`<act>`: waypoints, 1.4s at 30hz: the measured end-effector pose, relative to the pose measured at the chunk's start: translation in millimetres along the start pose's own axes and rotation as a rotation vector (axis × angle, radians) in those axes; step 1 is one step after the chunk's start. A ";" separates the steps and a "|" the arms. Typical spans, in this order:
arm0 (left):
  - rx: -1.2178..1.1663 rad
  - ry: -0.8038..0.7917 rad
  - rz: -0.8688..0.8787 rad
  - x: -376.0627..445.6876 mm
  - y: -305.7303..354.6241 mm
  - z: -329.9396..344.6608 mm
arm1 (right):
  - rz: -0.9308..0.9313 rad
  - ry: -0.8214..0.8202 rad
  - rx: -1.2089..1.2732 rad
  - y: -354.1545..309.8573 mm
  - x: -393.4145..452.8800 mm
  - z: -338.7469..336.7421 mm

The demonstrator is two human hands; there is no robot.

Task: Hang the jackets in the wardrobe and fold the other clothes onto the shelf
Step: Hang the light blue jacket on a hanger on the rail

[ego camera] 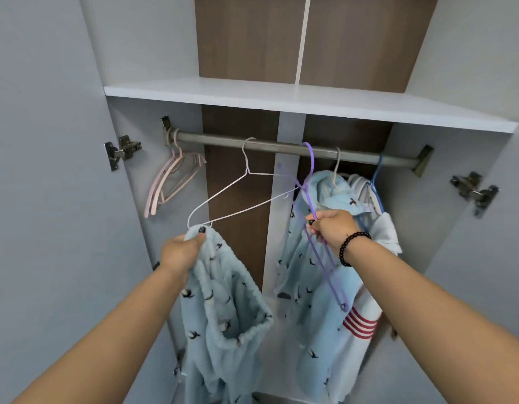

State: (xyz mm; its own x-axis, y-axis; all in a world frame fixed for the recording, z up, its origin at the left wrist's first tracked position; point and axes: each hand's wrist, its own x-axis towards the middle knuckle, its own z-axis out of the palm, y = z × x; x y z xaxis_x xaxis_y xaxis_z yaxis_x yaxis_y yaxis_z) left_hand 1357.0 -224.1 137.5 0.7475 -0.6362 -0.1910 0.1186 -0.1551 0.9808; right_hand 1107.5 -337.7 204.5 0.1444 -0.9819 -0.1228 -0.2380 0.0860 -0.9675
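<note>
Here left hand (184, 249) grips fleece garment (223, 310); right hand (332, 228) grips purple hanger (325, 252).

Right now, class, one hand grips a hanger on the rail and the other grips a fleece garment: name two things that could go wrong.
1. The white wire hanger hangs tilted on the rail; the left hand tugging the blue fleece garment at its low end might unhook it.
2. The right hand grips the purple hanger, which crosses the wire one; they may tangle.

Open rail (223, 141) stretch between pink hangers (168, 182) and white hanger (246, 176); right side crowded.
</note>
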 end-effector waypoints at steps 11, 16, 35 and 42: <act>-0.039 0.140 0.001 -39.9 5.0 -44.5 | -0.141 -0.052 -0.318 -10.2 -98.0 -43.0; 0.028 0.094 0.027 -34.5 7.8 -59.7 | -0.385 -0.047 -0.498 -18.0 -120.3 -37.3; 0.422 -0.411 0.361 -44.5 52.3 -77.0 | -0.609 -0.164 -0.877 -29.3 -123.6 22.8; 0.444 -0.418 0.599 -66.5 66.5 -36.2 | -0.608 -0.114 -0.810 -6.2 -128.0 27.7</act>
State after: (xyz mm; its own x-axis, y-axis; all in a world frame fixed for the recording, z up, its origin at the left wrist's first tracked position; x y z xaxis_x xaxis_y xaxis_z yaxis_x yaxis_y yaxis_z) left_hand 1338.9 -164.7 216.9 0.2893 -0.9185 0.2696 -0.5516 0.0702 0.8312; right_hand 1117.1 -207.9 220.1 0.5381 -0.7957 0.2780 -0.6662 -0.6036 -0.4380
